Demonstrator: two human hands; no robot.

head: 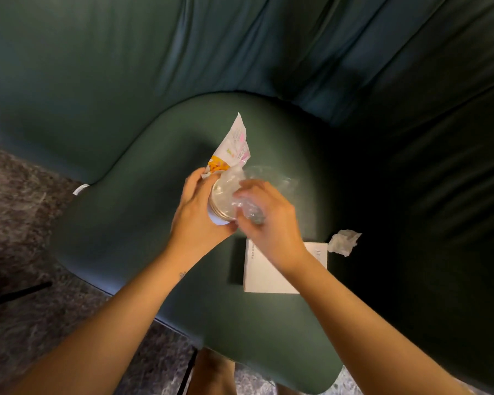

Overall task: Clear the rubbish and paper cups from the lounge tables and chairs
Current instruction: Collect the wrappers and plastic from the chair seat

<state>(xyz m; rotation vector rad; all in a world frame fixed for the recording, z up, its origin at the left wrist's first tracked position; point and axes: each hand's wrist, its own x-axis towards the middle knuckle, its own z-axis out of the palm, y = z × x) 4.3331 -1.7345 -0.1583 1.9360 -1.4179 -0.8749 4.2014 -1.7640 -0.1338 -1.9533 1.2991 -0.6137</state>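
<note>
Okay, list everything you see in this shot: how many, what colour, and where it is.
paper cup: one, white, tan inside, gripped above the seat
snack wrapper: one, white with orange and pink print, sticking up behind the cup
clear plastic: one crumpled piece, transparent, at the cup's mouth
box: one, white, flat on the seat under the right wrist
tissue: one, white, crumpled, right of the box
chair: one, dark green
floor: mottled grey-brown, left
left hand: holds the cup
right hand: holds the plastic
</note>
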